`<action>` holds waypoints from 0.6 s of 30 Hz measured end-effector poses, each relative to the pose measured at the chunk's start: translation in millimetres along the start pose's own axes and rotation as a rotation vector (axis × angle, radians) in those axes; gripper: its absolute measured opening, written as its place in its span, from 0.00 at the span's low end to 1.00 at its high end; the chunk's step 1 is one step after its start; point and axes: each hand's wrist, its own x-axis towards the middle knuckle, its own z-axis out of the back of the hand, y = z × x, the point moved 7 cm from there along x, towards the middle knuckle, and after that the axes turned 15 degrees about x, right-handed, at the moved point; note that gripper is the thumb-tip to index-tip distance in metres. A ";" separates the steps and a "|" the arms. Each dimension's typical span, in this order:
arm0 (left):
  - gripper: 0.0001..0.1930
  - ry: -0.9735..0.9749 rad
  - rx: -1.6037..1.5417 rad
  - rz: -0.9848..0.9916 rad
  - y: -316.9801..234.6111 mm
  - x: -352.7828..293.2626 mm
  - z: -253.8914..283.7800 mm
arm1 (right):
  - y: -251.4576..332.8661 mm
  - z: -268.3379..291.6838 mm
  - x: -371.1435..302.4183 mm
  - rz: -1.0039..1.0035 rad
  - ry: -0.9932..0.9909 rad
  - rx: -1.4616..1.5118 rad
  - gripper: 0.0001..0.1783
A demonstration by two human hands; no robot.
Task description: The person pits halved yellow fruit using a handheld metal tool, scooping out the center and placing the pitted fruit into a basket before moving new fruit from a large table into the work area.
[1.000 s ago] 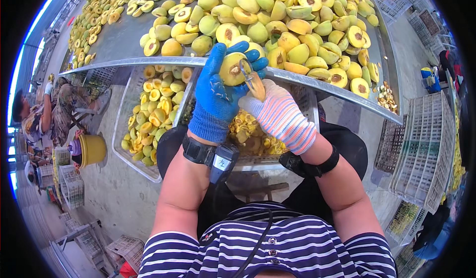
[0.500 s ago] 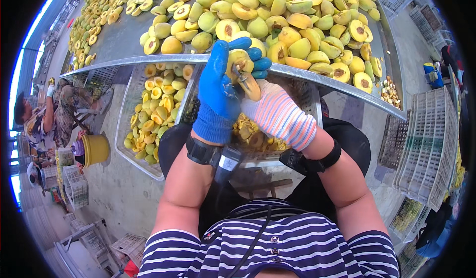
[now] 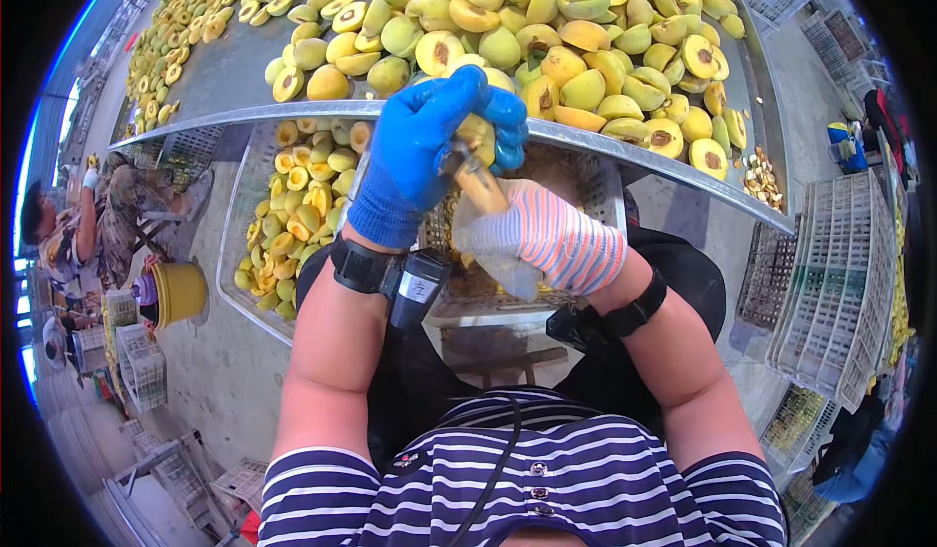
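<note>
My left hand [image 3: 422, 122], in a blue coated glove, is closed round a yellow halved stone fruit [image 3: 478, 135] that looks like a peach, just below the table's metal edge. My right hand [image 3: 558, 237], in a striped knit glove, grips a short pitting tool [image 3: 480, 184] with a wooden handle. The tool's metal tip meets the fruit; the exact contact is partly hidden by the blue fingers. The right fingers are smeared by motion. Beneath my hands is a crate [image 3: 613, 191] with fruit scraps in it, largely covered by the gloves.
Ahead, a metal table [image 3: 224, 79] bears heaps of halved fruit [image 3: 586, 35]; kernels [image 3: 763, 178] lie at its right corner. A crate of pitted halves [image 3: 298, 210] stands left of my knees. Stacked crates [image 3: 830, 283] rise at right. Another person [image 3: 73, 225] sits far left by a yellow bucket [image 3: 181, 291].
My left hand has shifted slightly left and rolled over the fruit, its fingers now curled tighter. My right hand has moved a little lower, drawing the tool's handle down with it.
</note>
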 end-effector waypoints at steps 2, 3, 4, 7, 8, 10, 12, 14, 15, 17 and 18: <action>0.21 0.095 -0.025 -0.032 1.0 -2.1 -3.9 | 3.1 -0.9 -3.3 0.043 0.017 -0.094 0.11; 0.22 0.158 -0.049 -0.046 1.9 -1.0 -6.8 | 6.9 -2.3 -5.8 0.088 0.033 -0.190 0.11; 0.23 0.222 -0.074 -0.061 2.6 -1.6 -10.3 | 9.4 -2.4 -8.2 0.089 0.032 -0.191 0.11; 0.24 0.158 -0.396 0.051 14.8 -2.1 -16.4 | 6.0 3.2 -16.1 -0.058 0.018 -0.086 0.12; 0.24 0.156 -0.391 0.046 17.7 -4.4 -14.0 | 5.5 1.5 -20.4 -0.063 0.100 -0.084 0.11; 0.23 0.105 -0.581 -0.073 19.8 -10.6 -2.7 | 8.3 -0.1 -30.4 -0.065 0.197 -0.088 0.11; 0.25 0.074 -0.657 -0.144 15.6 -20.2 13.6 | 14.8 9.5 -35.4 -0.038 0.068 -0.191 0.11; 0.25 0.068 -0.484 -0.044 6.9 -34.9 44.4 | 10.4 23.5 -34.3 -0.118 -0.025 -0.555 0.13; 0.24 -0.034 -0.275 -0.080 -7.0 -52.0 58.4 | -2.2 52.8 -30.7 -0.092 -0.155 -0.998 0.15; 0.22 -0.374 0.338 -0.015 -29.1 -83.8 109.7 | 8.4 65.3 -35.2 -0.046 -0.304 -1.435 0.16; 0.21 -0.620 0.739 0.092 -36.6 -97.6 139.9 | 20.8 52.9 -43.1 -0.051 -0.255 -1.356 0.17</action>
